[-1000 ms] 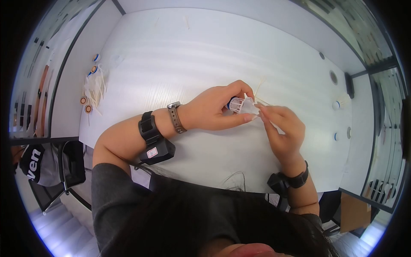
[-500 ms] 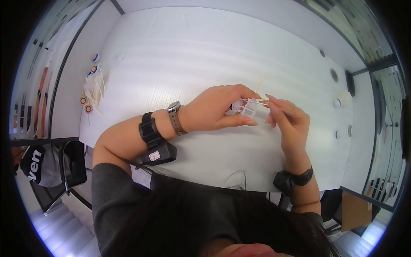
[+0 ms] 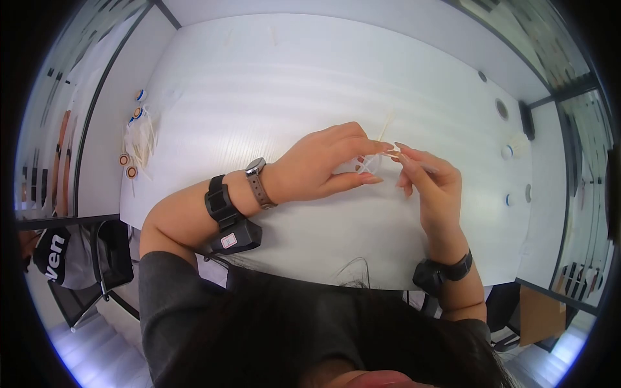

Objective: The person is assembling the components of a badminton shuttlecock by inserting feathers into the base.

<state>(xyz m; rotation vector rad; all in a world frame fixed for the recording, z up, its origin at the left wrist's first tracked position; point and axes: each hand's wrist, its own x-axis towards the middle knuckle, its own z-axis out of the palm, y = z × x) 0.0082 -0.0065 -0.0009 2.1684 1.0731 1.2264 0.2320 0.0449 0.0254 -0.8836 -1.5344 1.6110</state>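
Note:
My left hand (image 3: 323, 165) grips a small white shuttlecock frame (image 3: 369, 165) made of thin ribs, mostly hidden behind the fingers. My right hand (image 3: 430, 181) pinches a thin pale stick (image 3: 396, 154) between thumb and forefinger, its tip meeting the frame at my left fingertips. Both hands hover just above the white table (image 3: 291, 90). Each forearm wears a black strap with a device; the left wrist also has a watch.
A pile of pale sticks (image 3: 143, 132) and several small round cork bases (image 3: 131, 171) lie at the table's left edge. Two white shuttlecock parts (image 3: 508, 152) sit at the right. A loose stick (image 3: 387, 124) lies beyond my hands. Chairs stand below the table's left corner.
My right hand lifted from the frame's side and now holds a stick at its top. My left hand turned the frame, so less of it shows.

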